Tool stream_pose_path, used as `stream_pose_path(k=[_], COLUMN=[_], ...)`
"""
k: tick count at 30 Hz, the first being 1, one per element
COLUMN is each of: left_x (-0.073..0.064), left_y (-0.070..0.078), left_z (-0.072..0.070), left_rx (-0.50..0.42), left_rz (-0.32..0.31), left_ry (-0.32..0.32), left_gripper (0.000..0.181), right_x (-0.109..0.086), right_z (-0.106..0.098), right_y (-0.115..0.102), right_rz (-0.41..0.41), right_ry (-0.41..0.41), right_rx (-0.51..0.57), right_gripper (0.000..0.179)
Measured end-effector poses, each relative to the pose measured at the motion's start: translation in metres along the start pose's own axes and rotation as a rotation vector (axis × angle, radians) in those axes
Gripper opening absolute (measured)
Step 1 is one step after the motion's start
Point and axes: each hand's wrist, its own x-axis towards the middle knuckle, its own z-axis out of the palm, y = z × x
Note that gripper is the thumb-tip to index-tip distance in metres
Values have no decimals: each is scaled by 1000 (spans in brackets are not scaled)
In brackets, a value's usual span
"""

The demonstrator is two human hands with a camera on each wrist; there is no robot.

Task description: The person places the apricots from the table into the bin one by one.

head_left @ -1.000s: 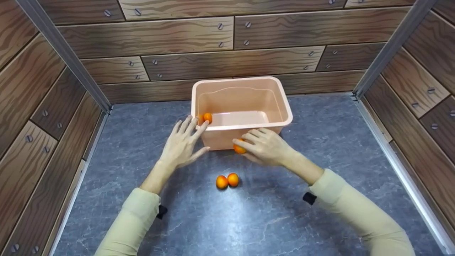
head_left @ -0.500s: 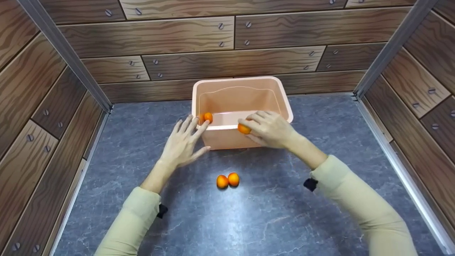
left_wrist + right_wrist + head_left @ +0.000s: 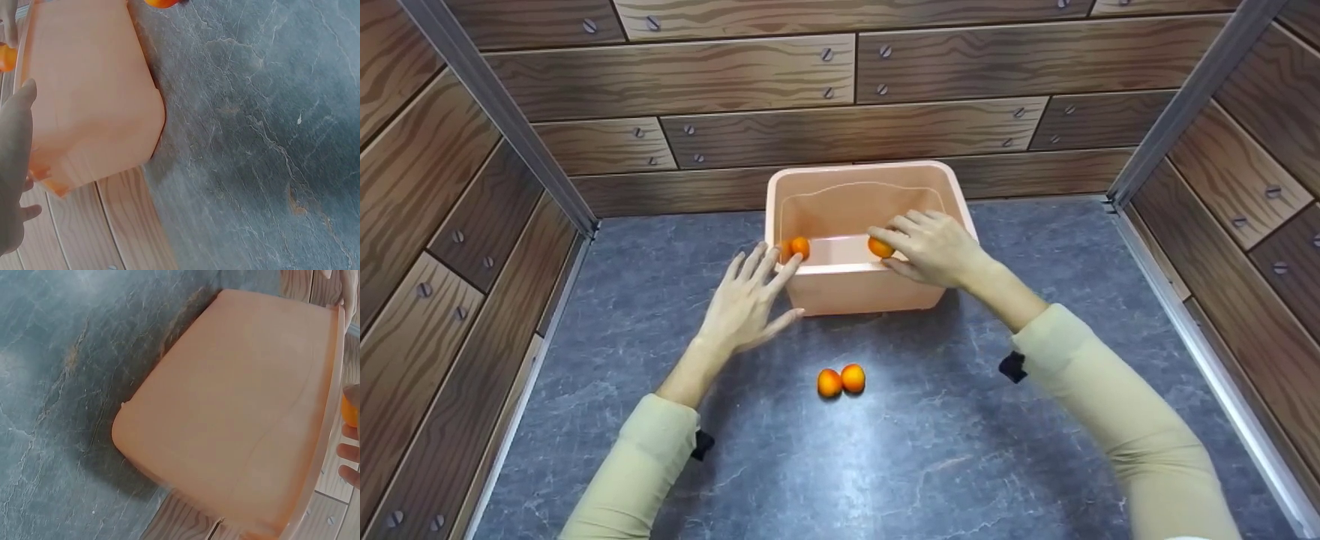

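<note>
A peach-coloured plastic bin stands on the floor near the back wall. My right hand is over the bin's front rim and pinches an orange fruit, perhaps a small tangerine; the same fruit shows at the edge of the right wrist view. With fingers spread, my left hand rests at the bin's front left corner. Inside, by the left wall, lies another small orange fruit, partly behind the left fingers. Two more orange fruits, a left one and a right one, lie side by side in front of the bin.
The grey marbled floor is bounded by wood-patterned panels at the back, left and right. Metal strips run along the corners and side edges.
My right hand has risen from in front of the bin to over its rim, carrying the orange fruit up and away from me. The left hand has stayed in place.
</note>
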Motion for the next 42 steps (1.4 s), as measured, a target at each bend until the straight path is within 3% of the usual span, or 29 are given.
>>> stream_pose_path(k=[6, 20, 33, 42], left_x=[1, 1, 1, 1], left_y=[1, 0, 1, 1], left_z=[0, 0, 2, 2], left_rx=[7, -21, -30, -14], left_rz=[-4, -7, -5, -2], left_ry=[2, 7, 20, 12], left_gripper=[83, 83, 83, 83], right_x=[1, 7, 5, 4], right_z=[2, 9, 18, 13], right_y=[10, 16, 21, 18], right_rz=[13, 105, 168, 151], right_ry=[-69, -117, -121, -105], right_rx=[-41, 38, 75, 24], right_gripper=[46, 45, 45, 50])
